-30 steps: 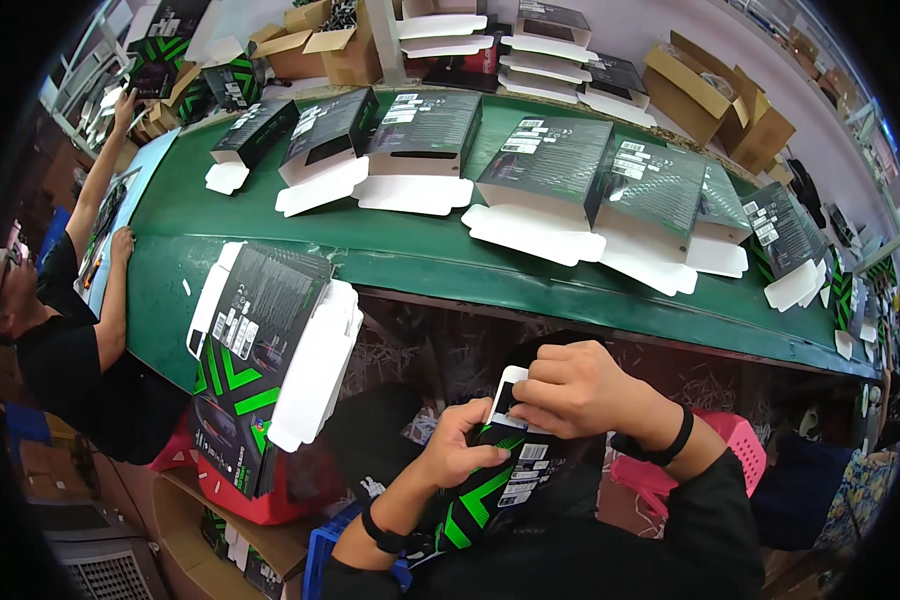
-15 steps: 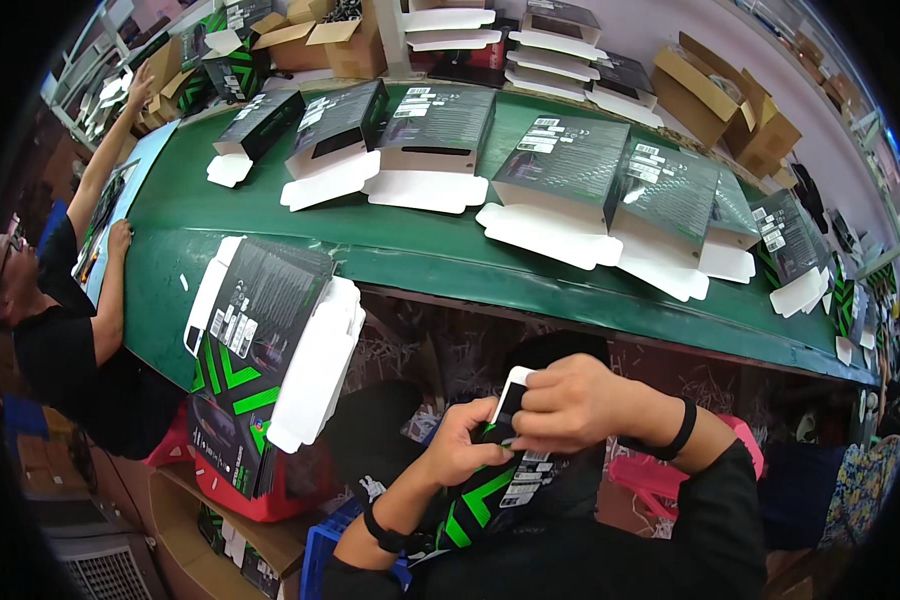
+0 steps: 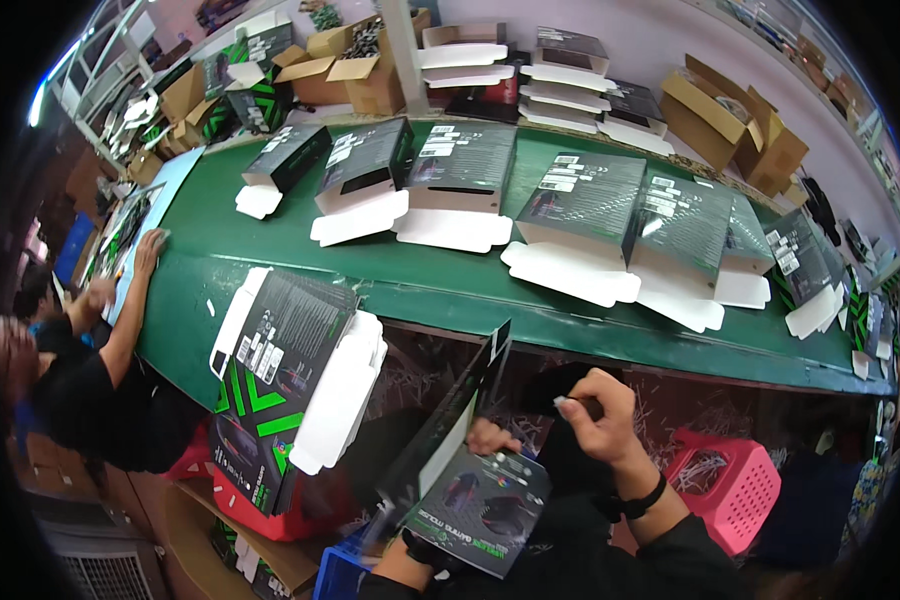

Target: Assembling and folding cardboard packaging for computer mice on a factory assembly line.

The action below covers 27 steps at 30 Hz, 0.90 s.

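My left hand [image 3: 493,437] holds a partly folded black box [image 3: 485,515] with a mouse pictured on its front. Its fingers curl over the upper edge, while the thumb and palm are hidden behind the card. A long dark panel of the box stands up to the left, blurred by motion. To the right, apart from the box, my right hand [image 3: 605,415] is closed in a pinch on a small white scrap [image 3: 560,402] at the fingertips. Left of my hands lies a stack of flattened black and green boxes [image 3: 280,350] with white flaps.
Several folded boxes [image 3: 460,155] with white flaps out stand along the green table [image 3: 400,280]. Open brown cartons [image 3: 710,110] stand at the back. A pink stool [image 3: 735,500] is right, a blue crate [image 3: 340,570] below. Another person [image 3: 100,390] sits at the left.
The box in my left hand has been turned, so its front now shows. My right hand has drawn away to the right. The other person's raised arm has come down; the whole view has shifted slightly.
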Available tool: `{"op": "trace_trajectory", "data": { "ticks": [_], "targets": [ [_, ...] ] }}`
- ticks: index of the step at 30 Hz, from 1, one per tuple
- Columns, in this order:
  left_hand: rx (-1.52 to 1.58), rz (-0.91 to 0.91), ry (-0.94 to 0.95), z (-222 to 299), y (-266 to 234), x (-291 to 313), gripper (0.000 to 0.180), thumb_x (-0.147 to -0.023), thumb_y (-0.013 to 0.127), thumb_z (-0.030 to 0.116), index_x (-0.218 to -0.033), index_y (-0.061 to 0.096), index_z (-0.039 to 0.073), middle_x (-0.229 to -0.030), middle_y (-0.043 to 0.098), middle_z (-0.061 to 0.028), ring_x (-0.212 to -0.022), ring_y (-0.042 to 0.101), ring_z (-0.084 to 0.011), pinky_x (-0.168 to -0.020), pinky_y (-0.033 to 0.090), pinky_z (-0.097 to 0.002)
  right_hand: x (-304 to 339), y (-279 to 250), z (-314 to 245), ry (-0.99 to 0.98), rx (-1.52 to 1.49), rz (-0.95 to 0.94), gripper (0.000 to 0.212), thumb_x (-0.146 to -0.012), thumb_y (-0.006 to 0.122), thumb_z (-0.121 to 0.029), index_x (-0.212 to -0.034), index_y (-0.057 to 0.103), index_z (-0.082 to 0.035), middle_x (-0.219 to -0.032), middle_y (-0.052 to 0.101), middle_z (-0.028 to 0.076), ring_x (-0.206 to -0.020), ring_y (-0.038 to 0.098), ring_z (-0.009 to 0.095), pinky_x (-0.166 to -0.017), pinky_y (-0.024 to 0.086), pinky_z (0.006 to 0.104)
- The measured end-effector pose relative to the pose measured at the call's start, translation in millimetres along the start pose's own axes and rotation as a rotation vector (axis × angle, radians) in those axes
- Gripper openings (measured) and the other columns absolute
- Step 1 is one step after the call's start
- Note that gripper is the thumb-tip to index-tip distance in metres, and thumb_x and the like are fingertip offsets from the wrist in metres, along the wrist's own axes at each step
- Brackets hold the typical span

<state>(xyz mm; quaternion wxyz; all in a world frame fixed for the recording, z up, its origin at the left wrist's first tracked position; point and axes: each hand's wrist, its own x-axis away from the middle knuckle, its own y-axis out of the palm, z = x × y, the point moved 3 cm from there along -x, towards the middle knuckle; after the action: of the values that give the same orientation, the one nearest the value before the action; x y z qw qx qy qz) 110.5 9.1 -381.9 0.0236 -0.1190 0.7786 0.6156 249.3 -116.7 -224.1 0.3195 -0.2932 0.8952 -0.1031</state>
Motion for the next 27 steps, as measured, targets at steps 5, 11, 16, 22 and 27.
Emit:
{"op": "trace_trajectory", "data": {
  "ticks": [5, 11, 16, 22, 27],
  "targets": [
    [0.294, 0.168, -0.112, -51.1, 27.9, 5.3, 0.018, -0.093, 0.052, 0.018, -0.077, 0.044, 0.018, -0.068, 0.042, 0.0047, -0.073, 0.045, -0.0103, -0.093, 0.035, -0.0307, -30.2, 22.6, -12.4, -0.164, 0.06, 0.145, 0.017, -0.082, 0.079, -0.007, -0.083, 0.062, -0.005, -0.066, 0.055, 0.007, -0.055, 0.05, 0.025, -0.052, 0.04, 0.0353],
    [0.246, 0.264, -0.163, -51.0, 35.8, 12.1, 0.02, -0.094, 0.05, 0.016, -0.076, 0.043, 0.017, -0.067, 0.042, 0.0054, -0.072, 0.045, -0.0108, -0.094, 0.035, -0.0311, -55.1, 29.0, -13.3, -0.297, 0.125, 0.237, 0.021, -0.084, 0.08, -0.011, -0.085, 0.06, -0.005, -0.068, 0.055, 0.006, -0.054, 0.048, 0.02, -0.049, 0.037, 0.0318],
    [0.246, 0.324, -0.172, -51.9, 47.7, 12.9, 0.022, -0.096, 0.048, 0.016, -0.075, 0.041, 0.017, -0.068, 0.04, 0.0041, -0.072, 0.043, -0.011, -0.094, 0.035, -0.0309, -62.6, 26.4, -18.1, -0.392, 0.186, 0.163, 0.024, -0.083, 0.082, -0.015, -0.084, 0.06, -0.006, -0.065, 0.054, 0.004, -0.054, 0.048, 0.021, -0.049, 0.037, 0.0326],
    [0.241, 0.458, -0.264, -54.0, 75.2, 13.6, 0.024, -0.097, 0.046, 0.016, -0.075, 0.038, 0.016, -0.069, 0.035, 0.0029, -0.071, 0.039, -0.0114, -0.093, 0.034, -0.029, -67.7, 20.9, -20.8, -0.579, 0.286, 0.014, 0.036, -0.075, 0.089, -0.028, -0.077, 0.059, -0.009, -0.063, 0.049, 0.002, -0.054, 0.049, 0.021, -0.047, 0.038, 0.0326],
    [0.331, 0.457, -0.25, -53.3, 66.9, 12.5, 0.025, -0.097, 0.047, 0.015, -0.074, 0.037, 0.016, -0.068, 0.035, 0.0037, -0.071, 0.038, -0.0106, -0.091, 0.033, -0.028, -57.4, 29.6, -28.2, -0.869, 0.42, -0.07, 0.042, -0.075, 0.088, -0.034, -0.071, 0.052, -0.012, -0.063, 0.05, -0.001, -0.05, 0.046, 0.015, -0.043, 0.034, 0.0286]
  ]
}}
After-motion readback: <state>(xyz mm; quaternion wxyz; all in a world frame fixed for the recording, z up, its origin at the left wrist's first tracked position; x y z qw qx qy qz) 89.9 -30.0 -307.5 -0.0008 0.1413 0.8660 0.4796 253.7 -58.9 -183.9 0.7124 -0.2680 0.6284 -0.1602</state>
